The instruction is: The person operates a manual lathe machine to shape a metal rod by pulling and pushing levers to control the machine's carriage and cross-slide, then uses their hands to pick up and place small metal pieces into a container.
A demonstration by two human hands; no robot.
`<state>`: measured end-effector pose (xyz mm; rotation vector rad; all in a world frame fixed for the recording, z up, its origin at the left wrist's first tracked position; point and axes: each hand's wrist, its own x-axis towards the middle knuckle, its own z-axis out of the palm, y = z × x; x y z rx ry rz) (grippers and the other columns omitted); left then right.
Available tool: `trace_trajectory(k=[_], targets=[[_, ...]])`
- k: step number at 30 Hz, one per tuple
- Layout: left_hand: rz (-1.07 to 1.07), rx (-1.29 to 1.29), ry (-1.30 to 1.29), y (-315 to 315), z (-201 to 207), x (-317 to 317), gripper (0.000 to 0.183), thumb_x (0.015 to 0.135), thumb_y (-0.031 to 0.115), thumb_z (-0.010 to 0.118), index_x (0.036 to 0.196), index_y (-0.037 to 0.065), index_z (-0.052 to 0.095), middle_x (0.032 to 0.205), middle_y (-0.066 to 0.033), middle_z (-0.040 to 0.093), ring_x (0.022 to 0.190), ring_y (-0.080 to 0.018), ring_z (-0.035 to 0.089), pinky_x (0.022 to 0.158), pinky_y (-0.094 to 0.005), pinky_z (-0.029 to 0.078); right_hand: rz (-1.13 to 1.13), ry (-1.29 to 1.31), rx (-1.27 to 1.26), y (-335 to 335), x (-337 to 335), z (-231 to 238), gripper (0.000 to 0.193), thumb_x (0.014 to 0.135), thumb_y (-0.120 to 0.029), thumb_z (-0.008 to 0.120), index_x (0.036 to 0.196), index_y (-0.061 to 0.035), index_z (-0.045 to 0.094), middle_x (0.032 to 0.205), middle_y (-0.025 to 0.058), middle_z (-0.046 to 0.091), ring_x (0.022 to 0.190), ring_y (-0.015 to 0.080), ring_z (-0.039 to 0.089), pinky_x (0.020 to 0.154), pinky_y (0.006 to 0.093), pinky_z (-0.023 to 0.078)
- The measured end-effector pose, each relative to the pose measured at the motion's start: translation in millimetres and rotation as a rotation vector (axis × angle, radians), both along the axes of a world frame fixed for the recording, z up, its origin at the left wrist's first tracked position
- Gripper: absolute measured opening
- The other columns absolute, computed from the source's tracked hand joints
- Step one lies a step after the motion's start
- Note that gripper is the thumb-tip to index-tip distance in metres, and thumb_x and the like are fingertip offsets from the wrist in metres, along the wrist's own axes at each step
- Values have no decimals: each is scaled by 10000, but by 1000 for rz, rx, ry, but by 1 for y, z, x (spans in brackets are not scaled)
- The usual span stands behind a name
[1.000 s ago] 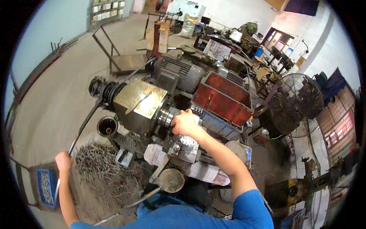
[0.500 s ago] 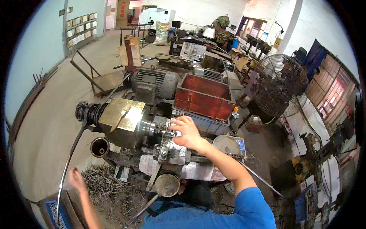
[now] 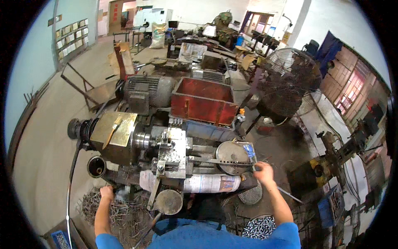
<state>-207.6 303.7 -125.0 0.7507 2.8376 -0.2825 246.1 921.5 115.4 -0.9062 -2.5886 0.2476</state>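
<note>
My left hand (image 3: 106, 193) is closed at the lathe's near left side, above a heap of metal shavings (image 3: 93, 209); whatever is in its fingers, if anything, is hidden. My right hand (image 3: 264, 172) closes around the handle at the end of a flat lever bar with holes (image 3: 224, 161). That bar runs from the lathe's slide (image 3: 176, 151) across a round metal disc (image 3: 233, 151). Left of the slide is the shiny spindle chuck (image 3: 143, 140). A brush (image 3: 112, 132) lies on the brass-coloured headstock cover (image 3: 120, 120).
Behind the lathe, a red metal box (image 3: 203, 103) sits on a blue crate (image 3: 207, 129). A large caged fan (image 3: 288, 83) stands at the right. By my right elbow is a container of small metal parts (image 3: 259, 227). A round handwheel (image 3: 169, 202) juts toward me.
My right hand has left the slide and moved right and nearer, onto the lever handle. My left hand has come rightward toward the lathe and closed. The view has shifted right.
</note>
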Motion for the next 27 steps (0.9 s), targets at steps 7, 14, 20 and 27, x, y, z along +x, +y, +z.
trace_trajectory(k=[7,14,20,27], targets=[[144,310,-138,-9,52,55,346,724,299,660,987,77,629,856,-154,648,833,-346,620,725,-452,497,-566,-417,30,59,178,-115,301,576,-208,648,825,-48,598,845,200,637,800,383,616,738,444,495],[100,694,-688,33,194,187,434,802,258,669,1173,48,589,948,-130,678,831,-184,652,750,-310,506,-607,-396,-12,-75,173,-109,272,528,-197,607,730,-20,565,712,207,617,724,417,605,677,472,490],[-185,317,-680,76,197,242,399,793,427,636,973,72,606,731,-170,621,716,-345,616,635,-434,470,-563,-144,-322,-161,136,-95,255,613,-251,568,723,-21,571,685,206,598,651,396,580,607,440,458],[-165,412,-626,82,178,243,275,767,312,638,898,72,611,753,-197,619,752,-395,601,644,-479,463,-581,33,-491,-186,121,-87,278,547,-233,607,715,-19,551,647,199,577,614,375,568,593,415,456]])
